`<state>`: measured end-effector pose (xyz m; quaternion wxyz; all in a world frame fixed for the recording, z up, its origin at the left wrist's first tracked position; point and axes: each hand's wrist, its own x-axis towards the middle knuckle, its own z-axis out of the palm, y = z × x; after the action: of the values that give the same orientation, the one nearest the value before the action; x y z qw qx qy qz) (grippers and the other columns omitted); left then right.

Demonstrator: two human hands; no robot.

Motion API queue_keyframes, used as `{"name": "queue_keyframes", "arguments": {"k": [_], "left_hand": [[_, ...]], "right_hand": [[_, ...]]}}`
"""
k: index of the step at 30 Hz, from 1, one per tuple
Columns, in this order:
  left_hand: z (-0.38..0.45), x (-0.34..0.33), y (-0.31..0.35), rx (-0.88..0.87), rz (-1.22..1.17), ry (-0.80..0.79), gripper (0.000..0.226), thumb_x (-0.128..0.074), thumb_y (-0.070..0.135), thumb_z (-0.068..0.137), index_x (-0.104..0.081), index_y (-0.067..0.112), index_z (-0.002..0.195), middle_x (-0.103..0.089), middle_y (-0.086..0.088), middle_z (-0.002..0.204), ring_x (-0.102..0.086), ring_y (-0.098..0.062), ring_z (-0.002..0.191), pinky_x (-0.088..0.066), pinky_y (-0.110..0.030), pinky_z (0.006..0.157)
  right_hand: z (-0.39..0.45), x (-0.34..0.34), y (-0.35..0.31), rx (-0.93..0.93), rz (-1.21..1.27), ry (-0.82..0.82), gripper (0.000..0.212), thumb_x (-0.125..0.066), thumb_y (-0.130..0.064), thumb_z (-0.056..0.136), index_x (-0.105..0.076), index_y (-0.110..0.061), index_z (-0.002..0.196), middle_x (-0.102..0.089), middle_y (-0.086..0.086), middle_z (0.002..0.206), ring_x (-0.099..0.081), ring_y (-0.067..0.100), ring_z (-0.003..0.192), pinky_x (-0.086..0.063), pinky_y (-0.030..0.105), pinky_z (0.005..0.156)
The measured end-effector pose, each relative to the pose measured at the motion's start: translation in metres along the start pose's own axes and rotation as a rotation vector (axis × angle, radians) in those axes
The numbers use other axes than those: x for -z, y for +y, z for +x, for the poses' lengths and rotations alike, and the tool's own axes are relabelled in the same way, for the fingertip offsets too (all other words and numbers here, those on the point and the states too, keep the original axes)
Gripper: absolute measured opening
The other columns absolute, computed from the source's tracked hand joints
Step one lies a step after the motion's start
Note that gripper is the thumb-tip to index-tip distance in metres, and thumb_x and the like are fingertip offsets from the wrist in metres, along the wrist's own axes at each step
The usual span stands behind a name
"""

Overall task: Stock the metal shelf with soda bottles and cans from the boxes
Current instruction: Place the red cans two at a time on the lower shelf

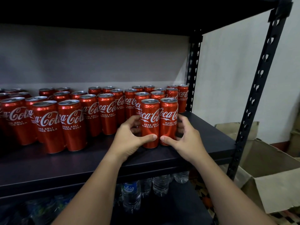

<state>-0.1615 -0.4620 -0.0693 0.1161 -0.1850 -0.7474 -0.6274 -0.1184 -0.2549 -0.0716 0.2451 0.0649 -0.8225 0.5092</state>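
Observation:
Two red Coca-Cola cans stand side by side near the front of the dark metal shelf (211, 137). My left hand (129, 140) grips the left can (149, 122), thumb across its lower front and fingers curled behind. The right can (168, 120) is held the same way by my right hand (186, 140). Both cans rest upright on the shelf board. Behind and to the left stand several rows of the same red cans (71, 124).
A black perforated upright (253, 101) frames the shelf's right front corner, another (193, 70) the back. Water bottles (131, 194) stand on the lower shelf. An open cardboard box (276, 184) sits on the floor at right. Bare shelf board lies right of the held cans.

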Motion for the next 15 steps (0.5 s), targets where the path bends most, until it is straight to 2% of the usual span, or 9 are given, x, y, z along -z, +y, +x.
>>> {"name": "queue_keyframes", "arguments": {"k": [9, 13, 15], "left_hand": [[-0.0001, 0.0001, -0.0001, 0.012, -0.006, -0.004, 0.103, -0.099, 0.048, 0.045, -0.059, 0.026, 0.138, -0.069, 0.000, 0.127, -0.069, -0.017, 0.115, -0.060, -0.043, 0.096], [-0.0005, -0.0001, -0.0011, 0.019, -0.013, -0.012, 0.094, -0.102, 0.029, 0.056, -0.058, 0.022, 0.139, -0.068, -0.001, 0.127, -0.068, -0.017, 0.115, -0.059, -0.042, 0.097], [-0.0017, 0.0005, 0.0007, 0.027, -0.026, -0.028, 0.095, -0.101, 0.027, 0.057, -0.056, 0.022, 0.141, -0.068, -0.001, 0.128, -0.068, -0.017, 0.116, -0.059, -0.042, 0.098]], "right_hand": [[-0.0008, -0.0002, -0.0009, 0.015, 0.004, -0.006, 0.091, -0.091, -0.031, 0.073, -0.039, -0.035, 0.147, -0.057, -0.008, 0.137, -0.057, 0.009, 0.125, -0.054, 0.041, 0.104], [-0.0009, -0.0015, 0.0005, 0.009, -0.015, -0.005, 0.093, -0.091, -0.035, 0.073, -0.037, -0.035, 0.149, -0.056, -0.007, 0.141, -0.055, 0.011, 0.128, -0.053, 0.043, 0.105], [-0.0018, -0.0018, -0.0005, 0.005, -0.023, -0.002, 0.094, -0.090, -0.035, 0.073, -0.035, -0.035, 0.149, -0.055, -0.008, 0.141, -0.055, 0.010, 0.129, -0.052, 0.043, 0.105]]}}
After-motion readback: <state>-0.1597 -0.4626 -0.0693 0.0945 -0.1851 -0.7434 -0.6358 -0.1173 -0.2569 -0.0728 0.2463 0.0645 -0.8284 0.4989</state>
